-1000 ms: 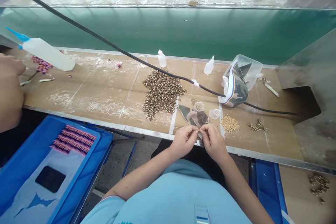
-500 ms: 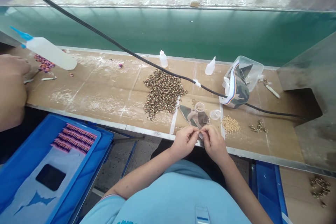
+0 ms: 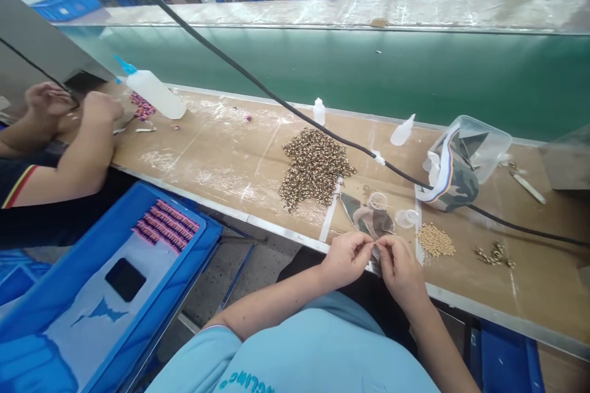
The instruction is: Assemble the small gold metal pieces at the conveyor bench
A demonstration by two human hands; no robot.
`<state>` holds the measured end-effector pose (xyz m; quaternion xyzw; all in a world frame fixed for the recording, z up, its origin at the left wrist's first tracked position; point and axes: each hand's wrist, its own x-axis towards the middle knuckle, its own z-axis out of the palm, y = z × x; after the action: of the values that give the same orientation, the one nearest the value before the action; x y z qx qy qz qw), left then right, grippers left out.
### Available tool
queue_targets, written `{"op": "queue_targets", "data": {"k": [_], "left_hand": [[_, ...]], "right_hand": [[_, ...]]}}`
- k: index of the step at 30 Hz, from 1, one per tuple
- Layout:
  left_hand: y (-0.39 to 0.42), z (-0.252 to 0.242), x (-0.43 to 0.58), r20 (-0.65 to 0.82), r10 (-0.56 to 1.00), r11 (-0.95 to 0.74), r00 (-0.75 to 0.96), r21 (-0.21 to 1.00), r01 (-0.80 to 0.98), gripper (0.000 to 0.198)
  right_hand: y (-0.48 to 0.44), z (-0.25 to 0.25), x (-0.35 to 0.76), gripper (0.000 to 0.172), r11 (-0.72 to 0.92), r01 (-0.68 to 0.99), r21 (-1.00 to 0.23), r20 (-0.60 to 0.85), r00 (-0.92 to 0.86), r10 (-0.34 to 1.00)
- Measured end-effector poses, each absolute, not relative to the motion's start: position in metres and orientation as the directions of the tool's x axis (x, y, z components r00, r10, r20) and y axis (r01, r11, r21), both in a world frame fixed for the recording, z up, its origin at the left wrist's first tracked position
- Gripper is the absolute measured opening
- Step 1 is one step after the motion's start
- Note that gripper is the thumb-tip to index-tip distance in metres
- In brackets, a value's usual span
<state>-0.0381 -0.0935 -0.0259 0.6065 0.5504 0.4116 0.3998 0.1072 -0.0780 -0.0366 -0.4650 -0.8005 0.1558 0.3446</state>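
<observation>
My left hand [image 3: 349, 260] and my right hand [image 3: 400, 263] meet at the bench's front edge, thumbs and forefingers pinched together tip to tip. Whatever sits between the fingertips is too small to make out. Just beyond them lies a piece of camouflage cloth [image 3: 364, 218], with a small round clear dish [image 3: 378, 201] on its far side and another clear dish [image 3: 407, 218] to its right. A heap of small dark-and-gold pieces [image 3: 316, 166] spreads to the left. Right of my hands are a pile of tan beads [image 3: 436, 241] and a few bronze-coloured pieces [image 3: 495, 254].
A black cable [image 3: 258, 87] crosses above the bench. Small white bottles [image 3: 319, 112] and a large blue-tipped bottle [image 3: 157, 95] stand or lean toward the back. A clear box [image 3: 495, 141] holds camouflage fabric. At left are a co-worker's hands [image 3: 99, 110] and a blue tray [image 3: 152, 190] with a phone.
The view has swung left, so the bench appears shifted right and more of the co-worker shows. My hands stay pinched together at the same spot by the cloth.
</observation>
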Motion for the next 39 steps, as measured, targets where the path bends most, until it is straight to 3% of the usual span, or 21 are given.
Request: {"op": "queue_targets", "data": {"k": [17,21,25,30,39], "left_hand": [[-0.096,-0.027,-0.041,0.035,0.998,-0.049,0.050,0.949,0.310,0.014],[-0.087,-0.020,-0.077,0.154,0.986,-0.106,-0.065,0.878,0.467,0.012],[-0.070,-0.016,-0.119,0.195,0.946,0.016,-0.258,0.768,0.640,0.012],[-0.058,-0.021,-0.128,0.202,0.967,-0.023,-0.155,0.674,0.739,0.016],[-0.063,-0.022,-0.128,0.165,0.974,0.023,-0.156,0.613,0.790,0.018]], "right_hand": [[-0.074,-0.041,0.113,0.018,0.495,0.639,-0.589,0.396,-0.306,0.866],[-0.073,-0.040,0.112,0.017,0.477,0.641,-0.601,0.421,-0.253,0.871],[-0.072,-0.040,0.110,0.018,0.463,0.652,-0.600,0.426,-0.229,0.875],[-0.072,-0.041,0.110,0.018,0.452,0.654,-0.607,0.420,-0.218,0.881],[-0.071,-0.030,0.114,0.016,0.223,0.599,-0.769,0.170,-0.145,0.975]]}}
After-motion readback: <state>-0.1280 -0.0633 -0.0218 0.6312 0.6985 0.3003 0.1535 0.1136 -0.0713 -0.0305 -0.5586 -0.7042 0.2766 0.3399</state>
